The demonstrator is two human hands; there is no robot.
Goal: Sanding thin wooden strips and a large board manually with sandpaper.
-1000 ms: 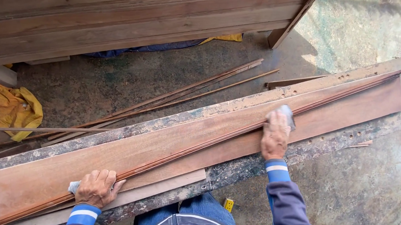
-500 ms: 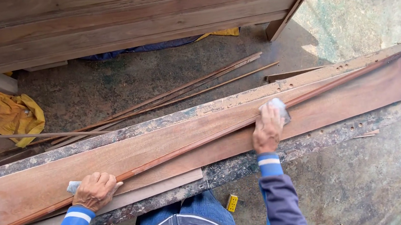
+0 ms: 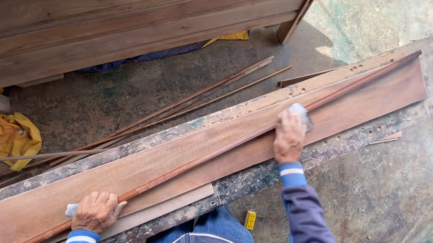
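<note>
A long reddish-brown plank [image 3: 362, 105] lies slantwise on a worn, paint-stained bench [image 3: 258, 176]. A thin wooden strip [image 3: 214, 151] runs along the plank's length. My right hand [image 3: 289, 138] presses a small grey pad [image 3: 299, 113] against the strip near the plank's middle. My left hand [image 3: 95, 211] rests on the plank's near left end, fingers closed on a pale grey pad [image 3: 71, 209] that sticks out at its left side. A paler thin board [image 3: 171, 204] lies under the plank's front edge.
Several thin wood slats [image 3: 198, 95] lie on the concrete floor beyond the bench. A large wooden cabinet [image 3: 107, 20] fills the top. Yellow cloth [image 3: 5, 136] lies at the left. A small yellow object [image 3: 249, 219] sits on the floor by my knee.
My right hand has slid the pad a little back along the strip toward the left. The view has shifted, so the left hand sits lower in frame.
</note>
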